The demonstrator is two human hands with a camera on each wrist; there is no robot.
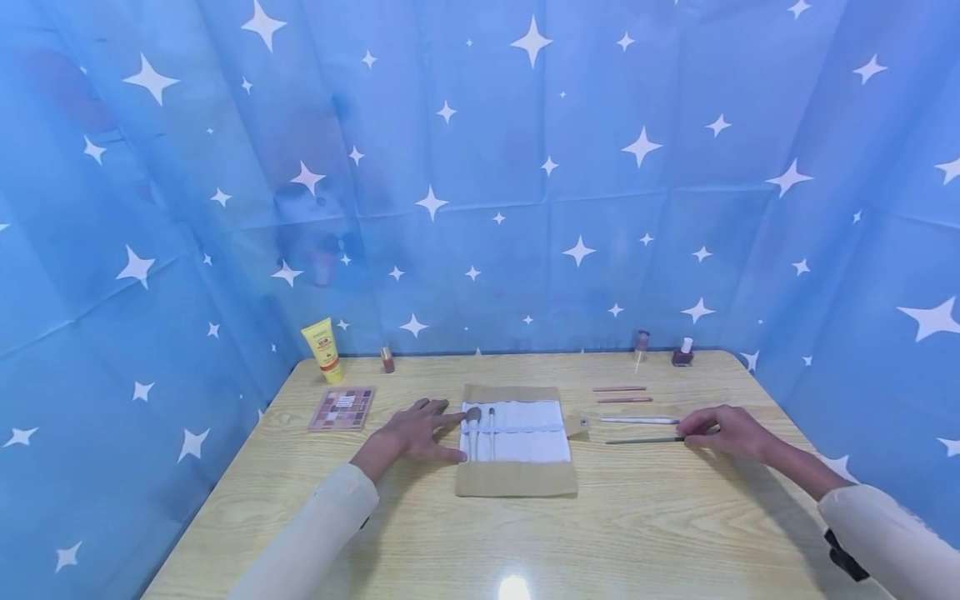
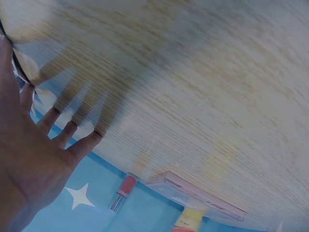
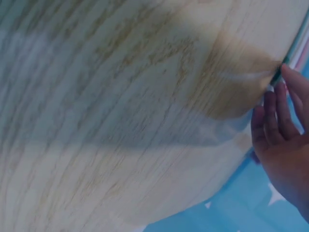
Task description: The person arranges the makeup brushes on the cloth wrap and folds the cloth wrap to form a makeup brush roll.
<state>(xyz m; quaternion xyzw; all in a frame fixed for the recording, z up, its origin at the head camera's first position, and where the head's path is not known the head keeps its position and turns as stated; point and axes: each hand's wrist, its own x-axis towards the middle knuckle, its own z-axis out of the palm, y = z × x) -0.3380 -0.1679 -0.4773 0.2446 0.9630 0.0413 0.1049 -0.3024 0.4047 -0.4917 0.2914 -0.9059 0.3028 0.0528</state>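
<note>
A beige and white fabric brush roll [image 1: 517,479] lies unfolded on the table. Two makeup brushes stand in its left slots, a fluffy one [image 1: 473,414] and a slimmer one [image 1: 492,425]. My left hand [image 1: 422,432] rests with spread, fairly straight fingers at the roll's left edge, fingertips close to the fluffy brush. To the right, my right hand [image 1: 723,432] pinches the right end of a slim dark green stick [image 1: 641,441] between thumb and fingers. Just behind that stick lies a slim white one [image 1: 637,420], its right end near my fingers.
Two thin pinkish sticks [image 1: 624,400] lie behind the white one. Along the back stand a dark nail polish bottle [image 1: 682,355], a small tube-like bottle [image 1: 641,343], a red lipstick-sized bottle [image 1: 387,361] and a yellow tube [image 1: 324,350]. An eyeshadow palette [image 1: 342,409] lies at left.
</note>
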